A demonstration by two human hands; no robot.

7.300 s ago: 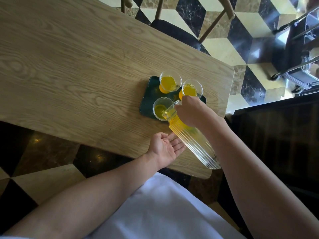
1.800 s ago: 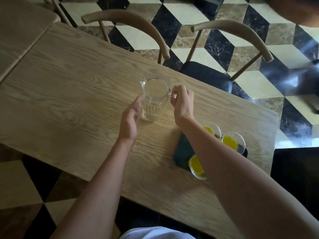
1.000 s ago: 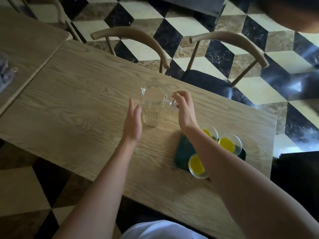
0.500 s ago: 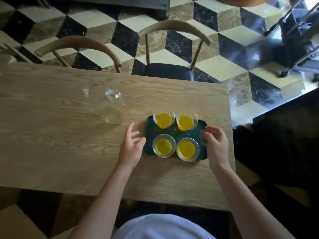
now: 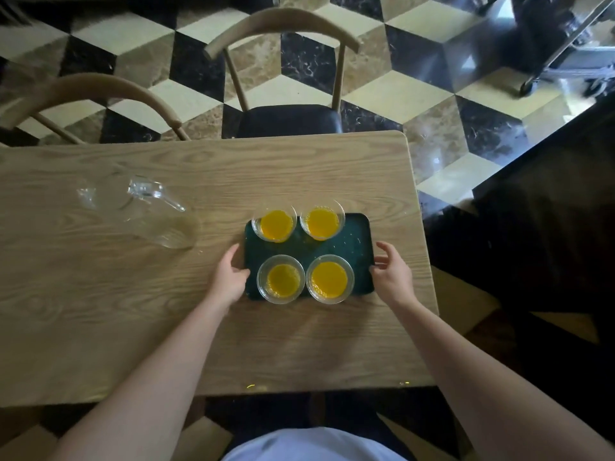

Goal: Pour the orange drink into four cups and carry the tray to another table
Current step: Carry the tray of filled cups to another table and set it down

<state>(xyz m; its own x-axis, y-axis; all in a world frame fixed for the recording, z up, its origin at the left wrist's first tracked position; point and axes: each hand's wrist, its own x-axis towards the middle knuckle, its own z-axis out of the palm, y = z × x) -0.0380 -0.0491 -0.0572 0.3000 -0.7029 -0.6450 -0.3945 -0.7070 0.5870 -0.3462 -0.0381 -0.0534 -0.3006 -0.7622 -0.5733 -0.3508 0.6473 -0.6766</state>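
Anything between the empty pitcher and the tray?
No, just bare table between pitcher and tray in the head view.

Tray: dark green, rectangular with rounded corners, flat on the wood surface, right of frame centre.

Cups: four clear cups upright on the tray in a two-by-two block, each holding orange drink well below the rim. Far-left cup and far-right cup stand at the tray's upper edge; near-left cup and near-right cup at its lower edge, rims almost touching.

Jug: clear ribbed glass, empty, handle toward the tray, at left of frame, well apart from the tray.
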